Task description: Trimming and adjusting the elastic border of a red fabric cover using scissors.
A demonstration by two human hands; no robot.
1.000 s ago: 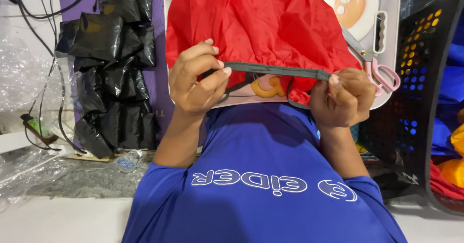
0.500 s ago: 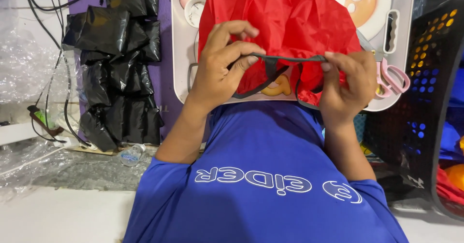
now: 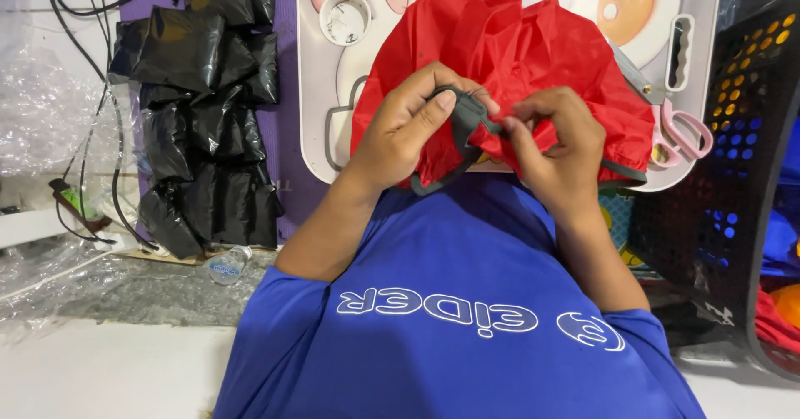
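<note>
A crumpled red fabric pouch (image 3: 508, 60) with a dark grey edge band (image 3: 462, 119) lies over a white tray with cartoon shapes (image 3: 321, 127). My left hand (image 3: 408, 127) grips the grey band, thumb on top. My right hand (image 3: 554, 140) pinches the same band and red cloth just beside it, so both hands nearly touch. A blue shirt with white lettering (image 3: 458, 302) spreads below my forearms.
Several black plastic bags (image 3: 204, 119) hang at the left beside cables (image 3: 92, 152). Pink-handled scissors (image 3: 683, 135) rest on the tray's right edge. A black perforated basket (image 3: 742, 169) stands at the right. A small clear bottle (image 3: 227, 265) lies near crinkled plastic wrap (image 3: 50, 110).
My hands have come together: the grey band, first stretched straight between them, is now bunched in a fold. The view has shifted slightly.
</note>
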